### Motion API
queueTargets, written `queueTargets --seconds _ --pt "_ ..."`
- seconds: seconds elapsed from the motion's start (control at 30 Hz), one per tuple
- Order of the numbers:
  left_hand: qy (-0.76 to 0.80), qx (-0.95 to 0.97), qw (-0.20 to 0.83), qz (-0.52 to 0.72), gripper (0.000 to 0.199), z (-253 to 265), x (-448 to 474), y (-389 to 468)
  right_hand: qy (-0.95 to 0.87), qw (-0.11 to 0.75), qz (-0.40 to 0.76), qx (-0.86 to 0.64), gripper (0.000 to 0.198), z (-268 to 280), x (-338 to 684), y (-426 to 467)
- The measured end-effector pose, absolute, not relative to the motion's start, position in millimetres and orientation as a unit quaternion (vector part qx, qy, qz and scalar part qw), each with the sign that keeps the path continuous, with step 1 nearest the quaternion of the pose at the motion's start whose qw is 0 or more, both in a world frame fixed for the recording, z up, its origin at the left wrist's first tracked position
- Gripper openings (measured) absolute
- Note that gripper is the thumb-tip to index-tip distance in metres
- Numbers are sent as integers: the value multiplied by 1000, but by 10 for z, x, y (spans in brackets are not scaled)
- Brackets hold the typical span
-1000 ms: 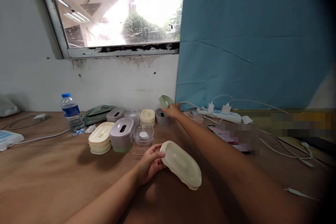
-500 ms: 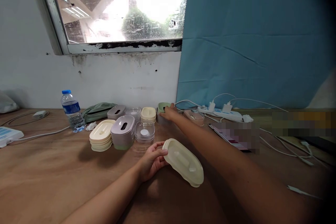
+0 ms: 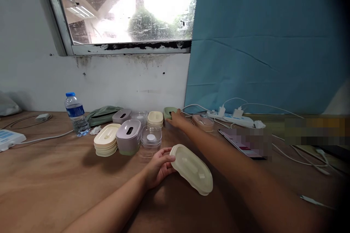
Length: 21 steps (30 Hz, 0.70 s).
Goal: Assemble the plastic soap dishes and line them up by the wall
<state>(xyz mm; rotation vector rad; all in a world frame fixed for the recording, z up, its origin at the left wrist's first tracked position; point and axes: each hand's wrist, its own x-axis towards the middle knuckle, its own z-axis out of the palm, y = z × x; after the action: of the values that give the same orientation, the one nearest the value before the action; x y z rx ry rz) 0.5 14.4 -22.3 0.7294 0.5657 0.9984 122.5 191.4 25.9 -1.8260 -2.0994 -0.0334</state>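
Observation:
My left hand [image 3: 160, 169] pinches one end of a pale cream plastic lid [image 3: 193, 169], holding it tilted above the table. My right hand [image 3: 177, 118] reaches far forward, its fingers curled on the right side of a small green container [image 3: 170, 112] with a dark slot on top. A mauve container [image 3: 128, 136] with a similar slot stands left of centre. Beside it are a stack of cream lids [image 3: 106, 140] and clear stacked containers [image 3: 151, 139]. Behind them sit a second cream stack [image 3: 155, 118], another mauve container [image 3: 122, 115] and another clear one [image 3: 140, 117].
A water bottle [image 3: 77, 114] and a green pouch [image 3: 102, 115] stand at the back left. Right of my right hand are a pink container [image 3: 202, 122], a power strip [image 3: 237, 119] with cables, and a flat tablet-like device [image 3: 240, 143]. The wall [image 3: 131, 80] bounds the brown table [image 3: 54, 182].
The view has shifted slightly. Both hands keep nearly the same positions, the left with the cream lid and the right at the green container.

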Motion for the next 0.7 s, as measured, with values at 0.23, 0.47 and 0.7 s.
queueTargets --seconds 0.23,0.47,0.7 --pt "295 313 766 478 27 -262 15 165 -823 254 -34 -506 36 508 1401 1345" --pt "342 284 746 495 19 -283 54 199 -951 207 73 -218 16 308 2025 278" --pt "325 286 750 499 38 -305 46 196 -967 162 104 -165 26 49 2442 10"
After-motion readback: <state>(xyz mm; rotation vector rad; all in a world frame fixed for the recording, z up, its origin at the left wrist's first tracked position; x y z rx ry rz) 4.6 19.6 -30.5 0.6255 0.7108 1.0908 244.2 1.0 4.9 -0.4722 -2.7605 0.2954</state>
